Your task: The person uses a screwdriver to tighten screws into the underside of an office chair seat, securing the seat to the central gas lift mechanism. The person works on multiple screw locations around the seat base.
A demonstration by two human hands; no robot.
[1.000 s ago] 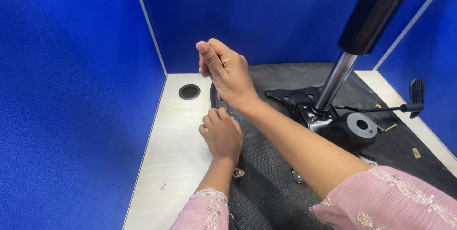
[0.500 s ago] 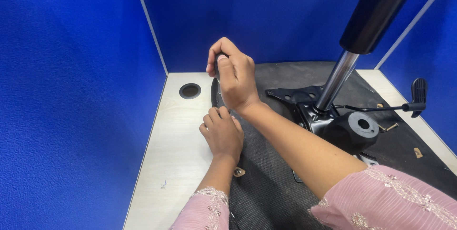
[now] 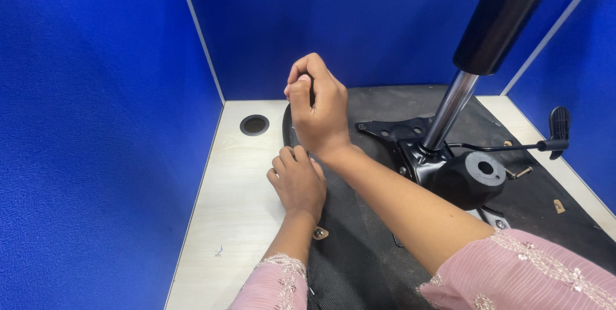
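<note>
Right hand (image 3: pixel 319 110) now curled into fist, fingers no longer extended, raised over black seat underside (image 3: pixel 359 233), contents unclear; left hand (image 3: pixel 298 182) pressed flat at seat edge, fingers together, gripping nothing; gas cylinder (image 3: pixel 494 25) upright nearby

Bright, even light falls from above, with no harsh glare. The blue walls (image 3: pixel 96 124) look saturated and evenly lit. Soft, short shadows lie under the left hand (image 3: pixel 298 182) and right hand (image 3: pixel 317 108) on the pale surface (image 3: pixel 237 188). The chrome rod (image 3: pixel 449 108) carries a narrow highlight. Focus is sharp at the centre; the pink sleeve (image 3: pixel 513 271) at the lower edge is slightly soft. Straight wall seams lean outward toward the edges.
</note>
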